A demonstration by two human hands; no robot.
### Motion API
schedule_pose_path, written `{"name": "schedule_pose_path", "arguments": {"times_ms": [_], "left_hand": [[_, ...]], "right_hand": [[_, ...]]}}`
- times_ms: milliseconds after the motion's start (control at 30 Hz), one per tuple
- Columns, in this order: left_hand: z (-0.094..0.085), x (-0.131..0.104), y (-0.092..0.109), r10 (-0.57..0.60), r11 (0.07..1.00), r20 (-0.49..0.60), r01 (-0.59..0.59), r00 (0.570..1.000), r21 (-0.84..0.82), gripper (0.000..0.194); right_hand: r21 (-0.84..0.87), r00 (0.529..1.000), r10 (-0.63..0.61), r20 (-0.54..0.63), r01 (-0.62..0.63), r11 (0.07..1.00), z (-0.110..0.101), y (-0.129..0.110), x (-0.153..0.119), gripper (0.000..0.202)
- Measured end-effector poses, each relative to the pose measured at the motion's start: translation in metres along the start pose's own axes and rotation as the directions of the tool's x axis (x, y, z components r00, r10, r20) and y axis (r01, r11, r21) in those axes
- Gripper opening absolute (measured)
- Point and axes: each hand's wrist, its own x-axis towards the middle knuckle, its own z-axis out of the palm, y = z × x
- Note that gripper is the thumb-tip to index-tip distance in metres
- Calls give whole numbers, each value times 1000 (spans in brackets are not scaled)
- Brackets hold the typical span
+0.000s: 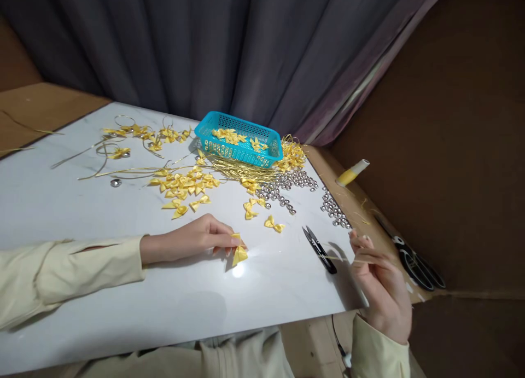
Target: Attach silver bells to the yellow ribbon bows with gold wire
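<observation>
My left hand (200, 239) rests on the white table and pinches a yellow ribbon bow (240, 255) between thumb and fingers. Raised over the table's right edge, my right hand (379, 282) has its fingers curled together around a thin yellowish strand (333, 258) that sticks out to the left. Beneath that strand lies a pair of black thread snips (322, 252). Loose yellow bows (186, 184) are heaped beyond my left hand, with a single bow (274, 224) nearer the snips. Small silver beads (295, 182) are scattered at the right.
A blue basket (250, 158) holding yellow bows stands at the back, beside a bundle of gold cords (241, 170). Bows with long cords (135, 131) lie at the back left. Black scissors (414, 266) and a yellow-and-white tube (353, 173) are beyond the right edge.
</observation>
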Motion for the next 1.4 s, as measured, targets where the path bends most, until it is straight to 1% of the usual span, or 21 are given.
{"name": "schedule_pose_path", "arguments": {"times_ms": [67, 100, 167, 233, 300, 400, 467, 567, 633, 733, 833, 867, 933, 1000, 1067, 1133, 1200, 1233, 1267, 1333, 1400], "left_hand": [[0, 0, 0, -9, 1000, 9, 9, 1000, 5, 36], [0, 0, 0, -15, 1000, 10, 15, 1000, 6, 36], [0, 0, 1, -25, 1000, 4, 25, 1000, 2, 36], [1, 0, 2, -26, 1000, -3, 26, 1000, -6, 36], [1, 0, 3, -26, 1000, -10, 26, 1000, -12, 35], [1, 1, 3, -22, 1000, -15, 22, 1000, -17, 36], [1, 1, 3, -24, 1000, -18, 23, 1000, -15, 36], [1, 1, 4, -31, 1000, -23, 31, 999, -6, 36], [1, 0, 4, -30, 1000, -19, 30, 999, -6, 36], [1, 1, 5, -28, 1000, -21, 27, 999, -14, 36], [1, 1, 5, -36, 999, -25, 35, 999, -20, 36], [1, 1, 5, -39, 999, -25, 39, 999, -21, 37], [1, 1, 5, -41, 999, -23, 41, 999, -16, 36], [1, 1, 4, -37, 999, -23, 37, 999, -7, 36], [1, 1, 4, -34, 999, -22, 34, 999, -1, 37], [1, 1, 2, -36, 999, -15, 36, 999, -6, 36], [2, 2, 0, -40, 999, -3, 40, 999, 0, 36], [2, 2, -1, -39, 999, 5, 39, 999, 12, 35], [1, 2, -2, -37, 999, 14, 36, 999, 29, 34], [1, 2, -4, -32, 997, 25, 30, 999, 66, 33], [1, 2, -5, -34, 996, 26, 31, 999, 78, 32]], "right_hand": [[58, 986, 77, 149, -86, 995, -1, -1, -5, 35], [43, 980, 98, 176, -107, 993, -1, 0, -7, 33], [-40, 986, 101, 135, -96, 995, 0, 3, -9, 27], [-106, 993, 69, 93, -59, 993, 4, 8, -8, 20], [-138, 995, 33, 96, -20, 990, 8, 13, -6, 14], [-177, 990, 21, 137, 4, 984, 12, 19, -1, 21], [-225, 990, 40, 135, -8, 974, 14, 22, 0, 21], [-329, 997, 63, 45, -44, 943, 18, 27, -2, 24], [-388, 999, 53, 6, -46, 920, 20, 29, -4, 28], [-447, 999, -1, 40, 19, 894, 20, 31, -7, 34], [-463, 992, -111, 58, 125, 877, 18, 31, -7, 40], [-474, 985, -154, 76, 171, 864, 18, 30, -7, 44], [-515, 966, -212, 150, 259, 817, 20, 31, -8, 57], [-568, 945, -233, 231, 325, 756, 24, 32, -11, 74], [-620, 935, -226, 274, 352, 702, 27, 33, -14, 88], [-680, 928, -236, 290, 373, 631, 29, 35, -15, 93], [-754, 916, -247, 316, 401, 520, 27, 37, -14, 98], [-798, 912, -228, 341, 408, 443, 25, 37, -12, 99], [-841, 910, -180, 373, 414, 349, 23, 38, -10, 96], [-887, 894, -16, 448, 447, 115, 23, 38, -6, 83], [-837, 844, 158, 513, 532, -125, 28, 37, -2, 69]]}}
